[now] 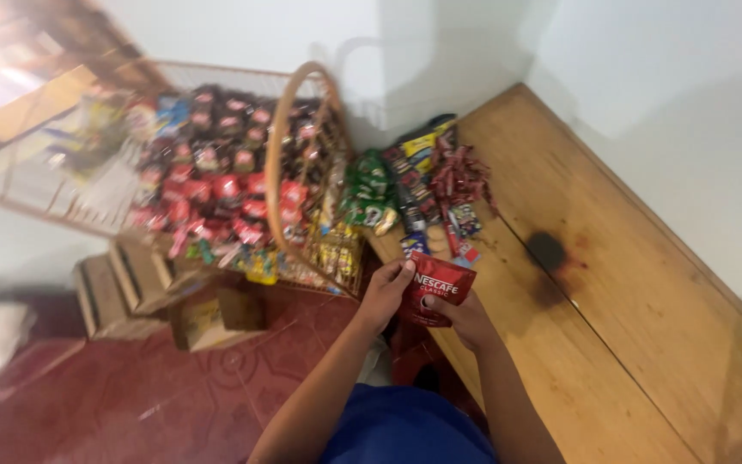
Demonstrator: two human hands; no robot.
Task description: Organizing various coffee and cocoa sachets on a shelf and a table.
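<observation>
A: What's the sachet (435, 296) like?
B: Small, flat, red with white print, held upright over the wooden tabletop (611, 283) edge.
A: And the hands?
B: Left hand (386, 295) pinches its top corner; right hand (467, 320) is closed on its lower edge.

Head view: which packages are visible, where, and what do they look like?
Red flat sachet with white lettering: held by left hand and right hand.
Hanging mixed sachet strips, green, yellow, dark red: at wooden table's far end.
Red and dark sachets: on wire rack, left.
</observation>
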